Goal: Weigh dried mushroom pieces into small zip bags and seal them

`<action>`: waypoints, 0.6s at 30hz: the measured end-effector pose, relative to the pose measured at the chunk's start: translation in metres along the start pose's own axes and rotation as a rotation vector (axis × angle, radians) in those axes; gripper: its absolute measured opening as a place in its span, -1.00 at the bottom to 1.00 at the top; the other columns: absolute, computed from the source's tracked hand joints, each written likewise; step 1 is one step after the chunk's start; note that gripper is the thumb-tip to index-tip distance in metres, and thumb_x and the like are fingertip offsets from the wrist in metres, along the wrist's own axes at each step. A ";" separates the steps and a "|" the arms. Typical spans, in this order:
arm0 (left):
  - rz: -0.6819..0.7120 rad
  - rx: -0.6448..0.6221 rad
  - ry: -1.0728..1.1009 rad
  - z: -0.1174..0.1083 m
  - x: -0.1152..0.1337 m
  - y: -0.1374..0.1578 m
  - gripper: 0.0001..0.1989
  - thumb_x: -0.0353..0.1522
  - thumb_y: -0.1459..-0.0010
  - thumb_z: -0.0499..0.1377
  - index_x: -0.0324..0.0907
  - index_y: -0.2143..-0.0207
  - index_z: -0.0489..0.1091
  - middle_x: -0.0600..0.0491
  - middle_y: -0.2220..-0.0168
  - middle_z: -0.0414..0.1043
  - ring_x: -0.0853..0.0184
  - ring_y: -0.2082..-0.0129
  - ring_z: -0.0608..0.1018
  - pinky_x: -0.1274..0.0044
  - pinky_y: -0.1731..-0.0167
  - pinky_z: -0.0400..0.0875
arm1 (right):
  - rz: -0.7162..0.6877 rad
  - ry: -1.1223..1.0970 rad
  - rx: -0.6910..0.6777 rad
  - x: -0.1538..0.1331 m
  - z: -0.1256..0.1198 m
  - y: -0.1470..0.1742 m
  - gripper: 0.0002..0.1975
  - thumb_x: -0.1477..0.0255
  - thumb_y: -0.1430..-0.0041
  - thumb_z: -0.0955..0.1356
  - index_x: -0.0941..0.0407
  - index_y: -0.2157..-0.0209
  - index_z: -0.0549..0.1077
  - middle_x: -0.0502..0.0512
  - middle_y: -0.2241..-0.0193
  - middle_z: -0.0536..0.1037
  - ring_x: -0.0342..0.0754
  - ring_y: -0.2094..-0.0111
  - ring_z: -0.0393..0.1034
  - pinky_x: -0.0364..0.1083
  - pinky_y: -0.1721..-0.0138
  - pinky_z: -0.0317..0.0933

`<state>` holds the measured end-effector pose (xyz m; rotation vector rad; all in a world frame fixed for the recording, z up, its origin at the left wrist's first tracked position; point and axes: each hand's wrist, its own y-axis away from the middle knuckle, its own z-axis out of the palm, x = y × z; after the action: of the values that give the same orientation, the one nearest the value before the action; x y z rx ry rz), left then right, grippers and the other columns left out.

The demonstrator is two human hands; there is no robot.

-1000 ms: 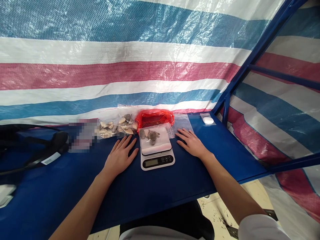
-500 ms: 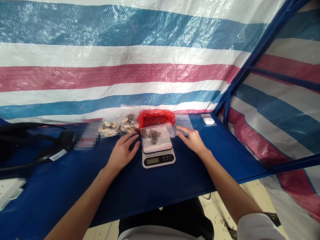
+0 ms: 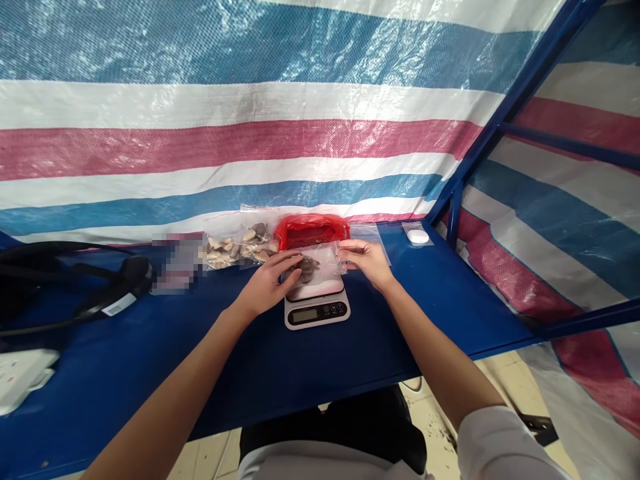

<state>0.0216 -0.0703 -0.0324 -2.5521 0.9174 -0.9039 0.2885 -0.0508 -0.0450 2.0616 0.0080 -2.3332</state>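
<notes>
A clear plastic bag with several greyish-brown lumps in it lies on the white platform of a digital kitchen scale. My left hand reaches over the bag's left end, touching it, thumb and fingers apart around the lumps. At the opposite end, my right hand pinches the bag's right edge between thumb and fingers. Just behind the scale stands an open red plastic bag; its contents are hard to make out. The scale's display is too faint to read.
Left of the red bag lie clear bags of pale and brown pieces. A flat clear bag and a white rounded case are at right. Black headgear and a white power strip occupy the left. Striped sheeting backs the blue table.
Both hands have moved inward to the bag on the scale. The right hand has closed on its right edge; the left has come over its left end.
</notes>
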 end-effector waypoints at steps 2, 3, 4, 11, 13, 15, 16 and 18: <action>0.005 -0.002 0.001 0.001 0.000 0.000 -0.53 -0.11 -0.38 0.04 -0.23 -0.11 0.48 -0.15 -0.18 0.46 0.12 -0.21 0.47 0.28 -0.26 0.33 | 0.014 -0.021 -0.005 0.000 -0.002 0.002 -0.53 0.23 0.22 0.62 0.10 0.21 0.62 0.09 0.27 0.68 0.08 0.21 0.61 0.03 0.22 0.55; 0.004 -0.005 -0.001 0.001 0.000 0.000 -0.53 -0.12 -0.38 0.04 -0.22 -0.11 0.48 -0.14 -0.17 0.46 0.12 -0.21 0.47 0.27 -0.26 0.33 | 0.021 -0.029 -0.006 0.000 -0.003 0.003 -0.54 0.24 0.22 0.62 0.10 0.22 0.62 0.09 0.28 0.68 0.06 0.23 0.61 0.02 0.23 0.55; 0.000 -0.007 -0.004 0.002 0.000 0.000 -0.53 -0.12 -0.38 0.04 -0.21 -0.11 0.49 -0.14 -0.17 0.46 0.11 -0.21 0.47 0.27 -0.27 0.33 | 0.029 -0.035 -0.008 0.000 -0.004 0.004 -0.55 0.25 0.22 0.62 0.10 0.23 0.61 0.08 0.29 0.68 0.04 0.26 0.61 0.01 0.24 0.54; -0.009 0.006 0.020 0.002 0.005 -0.002 -0.57 -0.13 -0.37 0.04 -0.17 -0.07 0.51 -0.12 -0.13 0.50 0.12 -0.16 0.50 0.27 -0.23 0.36 | 0.044 -0.006 -0.043 -0.005 -0.007 0.005 -0.58 0.27 0.22 0.61 0.10 0.25 0.63 0.07 0.28 0.67 0.02 0.27 0.60 -0.02 0.27 0.54; -0.008 0.022 0.039 0.001 0.007 -0.005 -0.57 -0.12 -0.36 0.05 -0.17 -0.03 0.52 -0.12 -0.09 0.52 0.13 -0.11 0.54 0.28 -0.20 0.38 | 0.018 0.037 -0.055 -0.011 -0.006 0.004 -0.58 0.26 0.21 0.60 0.11 0.25 0.63 0.09 0.27 0.67 0.03 0.25 0.59 -0.04 0.28 0.53; -0.022 0.049 0.060 -0.001 0.009 -0.011 -0.57 -0.11 -0.35 0.05 -0.17 0.00 0.53 -0.12 -0.06 0.54 0.13 -0.06 0.56 0.28 -0.17 0.41 | -0.034 0.082 -0.073 -0.020 -0.005 0.002 -0.58 0.25 0.18 0.59 0.12 0.24 0.64 0.10 0.25 0.67 0.04 0.24 0.59 -0.06 0.30 0.52; -0.039 0.063 0.070 -0.001 0.011 -0.015 -0.57 -0.10 -0.34 0.06 -0.17 0.00 0.54 -0.12 -0.05 0.55 0.13 -0.06 0.56 0.28 -0.16 0.42 | -0.074 0.102 -0.088 -0.024 -0.004 0.000 -0.59 0.25 0.17 0.59 0.12 0.24 0.64 0.11 0.24 0.68 0.04 0.23 0.59 -0.07 0.32 0.51; -0.092 0.071 0.100 -0.004 0.016 -0.024 -0.55 -0.08 -0.32 0.08 -0.17 -0.03 0.52 -0.11 -0.06 0.55 0.12 -0.08 0.55 0.29 -0.15 0.42 | -0.173 0.149 -0.134 -0.033 -0.002 -0.004 -0.62 0.25 0.12 0.57 0.13 0.23 0.64 0.13 0.20 0.68 0.04 0.23 0.58 -0.07 0.32 0.50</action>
<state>0.0403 -0.0623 -0.0111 -2.5257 0.7853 -1.0795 0.2943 -0.0463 -0.0124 2.2425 0.3490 -2.1915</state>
